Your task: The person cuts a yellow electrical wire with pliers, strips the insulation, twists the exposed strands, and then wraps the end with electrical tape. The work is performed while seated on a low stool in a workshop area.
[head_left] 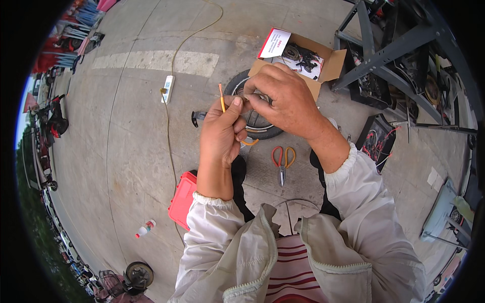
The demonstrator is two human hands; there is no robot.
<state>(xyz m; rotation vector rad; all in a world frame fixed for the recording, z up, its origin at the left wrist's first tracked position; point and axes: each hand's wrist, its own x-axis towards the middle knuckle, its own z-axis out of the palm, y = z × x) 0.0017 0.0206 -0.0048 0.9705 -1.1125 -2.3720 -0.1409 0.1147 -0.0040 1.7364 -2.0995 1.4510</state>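
Note:
My left hand (218, 132) is closed on a yellow wire (223, 103) with a bare copper end pointing up; a loop of yellow wire hangs out below the fingers. My right hand (284, 98) is closed in a pinch beside the left thumb; what lies between its fingertips is hidden. Behind both hands a black-tyred wheel (236, 80) lies on the concrete floor. Scissors (282, 171) with red and yellow handles lie below the wheel, between my legs.
An open cardboard box (328, 73) of black parts, a steel rack (384, 55) and a tray of wires (377, 139) are right. A power strip (168, 91) with a long cord, a red case (182, 204) and a bottle (145, 228) are left. Vehicles line the left edge.

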